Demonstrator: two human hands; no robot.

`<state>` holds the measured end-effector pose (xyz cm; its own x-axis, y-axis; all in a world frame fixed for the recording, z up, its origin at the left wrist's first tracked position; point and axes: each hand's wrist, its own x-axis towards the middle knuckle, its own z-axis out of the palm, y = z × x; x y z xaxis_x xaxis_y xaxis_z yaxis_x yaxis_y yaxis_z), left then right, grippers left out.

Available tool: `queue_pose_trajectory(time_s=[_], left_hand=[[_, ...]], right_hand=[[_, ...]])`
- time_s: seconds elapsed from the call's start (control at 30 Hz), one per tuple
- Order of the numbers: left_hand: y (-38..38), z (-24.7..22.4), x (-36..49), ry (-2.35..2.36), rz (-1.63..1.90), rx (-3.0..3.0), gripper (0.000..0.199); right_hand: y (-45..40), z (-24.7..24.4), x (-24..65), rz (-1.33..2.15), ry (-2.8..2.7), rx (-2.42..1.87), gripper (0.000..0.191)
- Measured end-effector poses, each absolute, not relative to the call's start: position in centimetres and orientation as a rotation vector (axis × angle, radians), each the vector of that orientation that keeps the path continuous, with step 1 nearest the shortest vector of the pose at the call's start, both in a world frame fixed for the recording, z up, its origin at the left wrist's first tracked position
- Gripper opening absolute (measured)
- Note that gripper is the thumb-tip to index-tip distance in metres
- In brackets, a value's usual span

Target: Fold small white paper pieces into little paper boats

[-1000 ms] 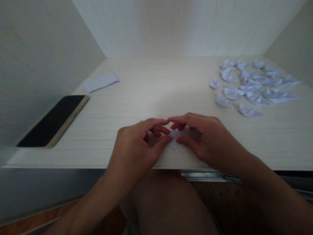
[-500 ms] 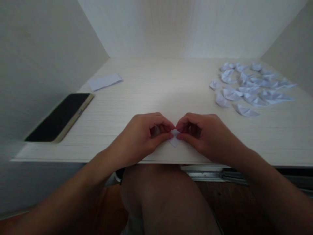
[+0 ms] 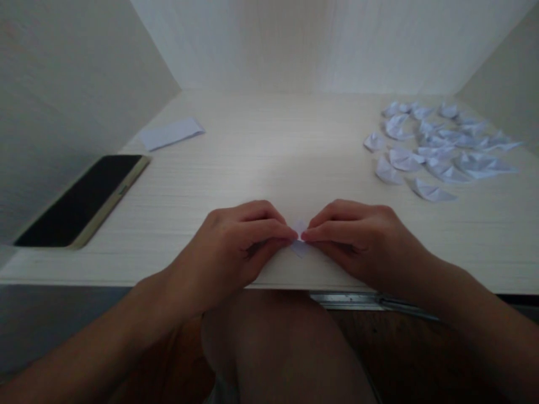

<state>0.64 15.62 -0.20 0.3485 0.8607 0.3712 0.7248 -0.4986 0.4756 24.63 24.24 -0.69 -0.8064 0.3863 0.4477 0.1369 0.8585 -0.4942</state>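
Between my fingertips, close to the table's front edge, is a small piece of folded white paper [image 3: 300, 247]. My left hand [image 3: 242, 238] pinches its left side between thumb and fingers. On the right side, my right hand [image 3: 357, 235] pinches it the same way, and the two sets of fingertips almost meet. A lower corner of the paper points toward me, and a bit of it shows beyond the fingers. My fingertips hide the rest of its folds.
Several small folded paper boats [image 3: 432, 192] lie grouped at the back right of the white table [image 3: 269, 163]. A flat folded paper strip [image 3: 172, 133] rests at the back left. Nearer on the left lies a dark-screened phone [image 3: 82, 199]. Panels enclose the table's back and sides.
My fingers have shifted on the paper, the index fingers now extended along its middle and pressing over the thumbs. The view has tilted and moved slightly closer.
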Motion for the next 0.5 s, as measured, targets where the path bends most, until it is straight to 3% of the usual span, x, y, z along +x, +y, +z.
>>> queue_pose_trajectory(time_s=[0.5], left_hand=[[14.68,-0.24,0.27,1.396,0.852,2.552,0.027]], right_hand=[[24.08,-1.10,25.00,0.471,-2.528,-0.281,0.019]])
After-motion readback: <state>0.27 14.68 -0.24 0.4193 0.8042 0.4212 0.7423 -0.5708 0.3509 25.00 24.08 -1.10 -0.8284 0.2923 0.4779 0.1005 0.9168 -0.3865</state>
